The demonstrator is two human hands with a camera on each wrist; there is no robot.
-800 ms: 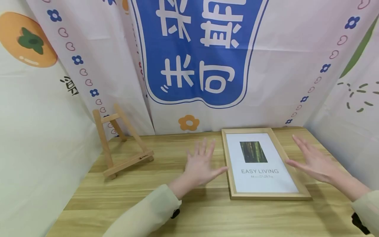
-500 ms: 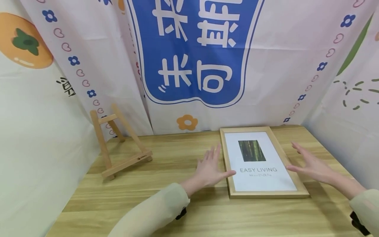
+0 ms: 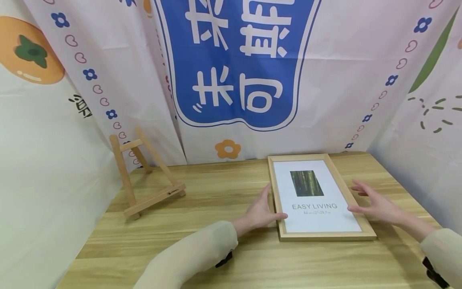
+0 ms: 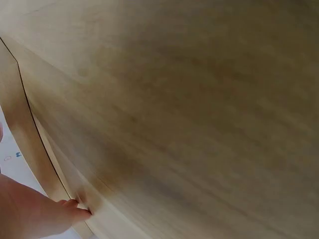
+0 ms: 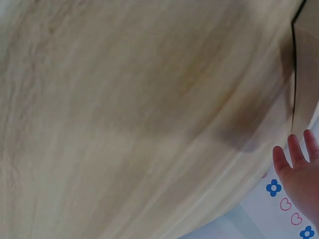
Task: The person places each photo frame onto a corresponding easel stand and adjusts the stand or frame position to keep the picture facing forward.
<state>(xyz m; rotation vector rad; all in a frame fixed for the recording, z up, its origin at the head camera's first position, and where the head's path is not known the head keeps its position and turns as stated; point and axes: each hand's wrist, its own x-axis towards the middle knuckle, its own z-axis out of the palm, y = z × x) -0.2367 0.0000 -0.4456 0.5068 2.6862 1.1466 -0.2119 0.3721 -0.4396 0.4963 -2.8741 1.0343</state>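
Note:
A light wooden picture frame (image 3: 367, 235) lies flat on the wood-grain table, with a white sheet reading "EASY LIVING" and a small dark forest photo inside. At its left side is my left hand (image 3: 258, 212), thumb reaching over the border and fingers down along the outer edge. In the left wrist view, the fingertips (image 4: 82, 214) meet the frame's edge near the tabletop. My right hand (image 3: 377, 206) is by the right border, thumb tip at the frame and the other fingers spread; the right wrist view shows these fingers (image 5: 295, 149) extended.
A small wooden easel (image 3: 149, 200) stands at the table's left rear. Printed white cloth (image 3: 332, 100) hangs behind the table (image 3: 173, 233) and along both sides. Wood-grain tabletop lies between the easel and the frame.
My left hand has moved right to the frame's left edge, its fingers drawing together. My right hand has lowered slightly toward the right border. The frame and easel stay put on the table.

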